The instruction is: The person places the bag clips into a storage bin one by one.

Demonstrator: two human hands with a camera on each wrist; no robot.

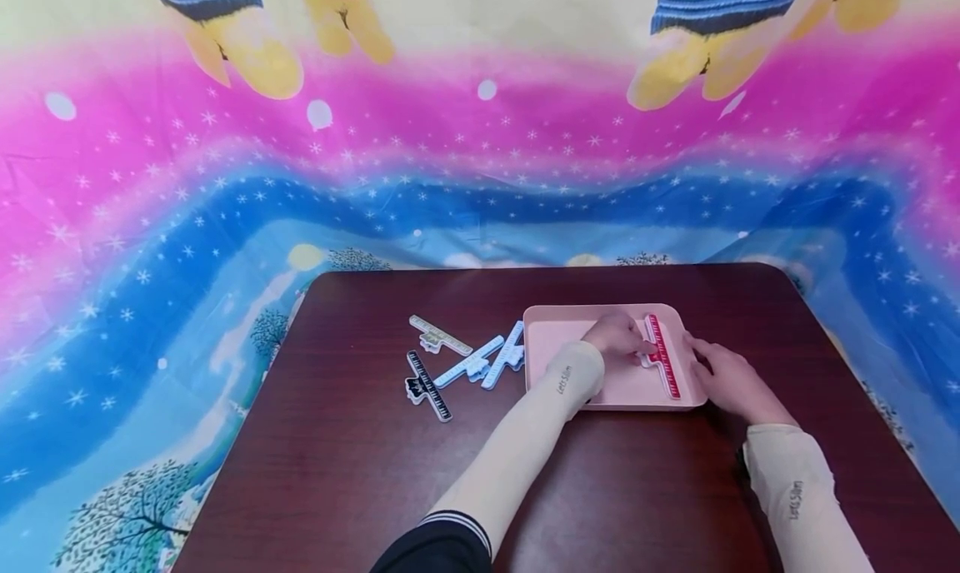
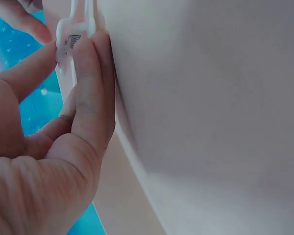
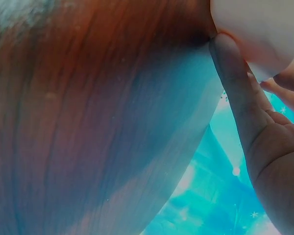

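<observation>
In the head view, my left hand (image 1: 617, 335) reaches over a pink tray (image 1: 558, 323). It pinches the grip of a red clip (image 1: 666, 365) whose long bar has a piano-key pattern. The left wrist view shows the thumb and fingertips of my left hand (image 2: 73, 107) on the clip's pale spring grip (image 2: 63, 41). The red clip lies inside the tray, at its right side. At the tray's right edge, my right hand (image 1: 738, 381) rests its fingers against the outer wall. In the right wrist view, the thumb (image 3: 230, 58) touches the tray's wall (image 3: 255, 29).
Left of the tray on the dark wooden table (image 1: 330, 473) lie a black clip (image 1: 429, 386), a beige clip (image 1: 441, 336) and two light blue clips (image 1: 471, 361), close together. A patterned cloth (image 1: 480, 148) hangs behind the table and along its sides.
</observation>
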